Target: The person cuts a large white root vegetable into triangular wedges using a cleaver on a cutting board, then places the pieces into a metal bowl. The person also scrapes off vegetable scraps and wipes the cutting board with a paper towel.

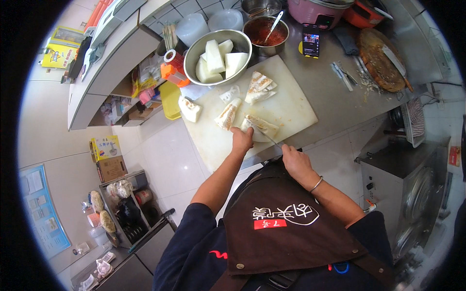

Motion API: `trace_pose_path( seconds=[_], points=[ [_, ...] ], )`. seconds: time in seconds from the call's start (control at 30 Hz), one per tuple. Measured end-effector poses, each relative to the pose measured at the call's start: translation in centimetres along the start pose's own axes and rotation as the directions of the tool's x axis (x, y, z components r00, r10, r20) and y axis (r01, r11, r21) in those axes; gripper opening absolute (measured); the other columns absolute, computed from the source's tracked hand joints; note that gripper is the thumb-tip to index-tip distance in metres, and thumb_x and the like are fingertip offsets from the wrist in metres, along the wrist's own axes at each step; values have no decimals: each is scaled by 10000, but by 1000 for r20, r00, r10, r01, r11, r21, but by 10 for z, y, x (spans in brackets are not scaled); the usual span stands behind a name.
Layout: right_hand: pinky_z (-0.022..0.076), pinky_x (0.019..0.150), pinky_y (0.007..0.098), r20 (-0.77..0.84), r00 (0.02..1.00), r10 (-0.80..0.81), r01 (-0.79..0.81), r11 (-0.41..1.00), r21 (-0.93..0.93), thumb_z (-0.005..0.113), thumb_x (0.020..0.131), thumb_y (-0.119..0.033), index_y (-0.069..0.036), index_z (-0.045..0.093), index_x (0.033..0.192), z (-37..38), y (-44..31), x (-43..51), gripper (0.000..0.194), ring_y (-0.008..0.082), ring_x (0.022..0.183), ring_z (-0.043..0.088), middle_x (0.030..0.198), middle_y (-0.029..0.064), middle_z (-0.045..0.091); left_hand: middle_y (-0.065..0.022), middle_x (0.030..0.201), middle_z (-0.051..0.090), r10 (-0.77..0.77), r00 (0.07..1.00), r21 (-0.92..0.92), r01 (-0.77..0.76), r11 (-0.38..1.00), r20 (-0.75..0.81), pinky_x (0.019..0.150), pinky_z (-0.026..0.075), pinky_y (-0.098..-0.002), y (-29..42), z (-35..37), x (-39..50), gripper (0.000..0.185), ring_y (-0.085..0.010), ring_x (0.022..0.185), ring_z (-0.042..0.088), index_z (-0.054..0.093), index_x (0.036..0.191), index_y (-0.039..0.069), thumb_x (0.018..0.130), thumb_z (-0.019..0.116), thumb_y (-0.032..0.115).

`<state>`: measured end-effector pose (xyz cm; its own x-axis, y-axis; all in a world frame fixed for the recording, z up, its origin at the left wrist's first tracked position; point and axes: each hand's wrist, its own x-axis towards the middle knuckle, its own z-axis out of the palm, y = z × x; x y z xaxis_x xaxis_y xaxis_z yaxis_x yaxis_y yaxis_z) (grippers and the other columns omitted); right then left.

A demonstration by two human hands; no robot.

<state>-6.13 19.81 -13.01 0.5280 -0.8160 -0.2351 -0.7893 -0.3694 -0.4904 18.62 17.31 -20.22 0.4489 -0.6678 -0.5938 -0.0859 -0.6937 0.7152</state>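
My left hand [243,139] presses on one end of a pale melon wedge [268,126], which looks like winter melon with its seedy core showing. In my right hand [299,164] is the handle of a knife [270,138]; its blade lies against the wedge, and how deep it sits cannot be made out. Both are over the near part of a white cutting board [291,105]. More wedges with core lie around: a melon wedge [228,115] just beyond my left hand, larger melon pieces [259,89] farther back, and a melon chunk [190,110] at the board's left edge.
Behind the board stands a steel bowl [248,45] holding several cored white melon pieces [215,58]. Beside it is a pot of red sauce [264,34] with a spoon. A phone [310,40] leans upright. A cleaver [394,61] rests on a round wooden chopping block [378,69] at right.
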Motion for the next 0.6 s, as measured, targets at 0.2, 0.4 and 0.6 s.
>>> trace_pose_path(
  seconds=[0.2,0.4,0.6],
  points=[
    [554,687,589,75,996,43,-44,999,13,496,991,-141,-38,544,1061,19,-7,37,134,465,822,701,895,252,704,-256,973,642,-21,999,65,19,998,26,501,566,-393,-12,-3,5,595,-288,664,687,338,1281,-60,957,701,282],
    [529,772,604,46,995,84,-91,980,178,496,1019,-201,-32,534,1100,8,26,27,191,504,876,666,914,254,701,-109,1188,665,-62,950,-538,226,812,306,834,542,-394,-34,-49,-14,514,-245,1016,654,469,1452,99,998,683,213],
    [511,692,589,-113,989,91,-65,975,213,583,1008,-189,-39,516,1014,2,38,9,164,492,816,656,872,243,684,-80,1256,615,170,852,-817,391,423,496,904,543,-391,-41,-69,-41,504,-207,1045,622,444,1518,126,1051,570,267]
  ],
)
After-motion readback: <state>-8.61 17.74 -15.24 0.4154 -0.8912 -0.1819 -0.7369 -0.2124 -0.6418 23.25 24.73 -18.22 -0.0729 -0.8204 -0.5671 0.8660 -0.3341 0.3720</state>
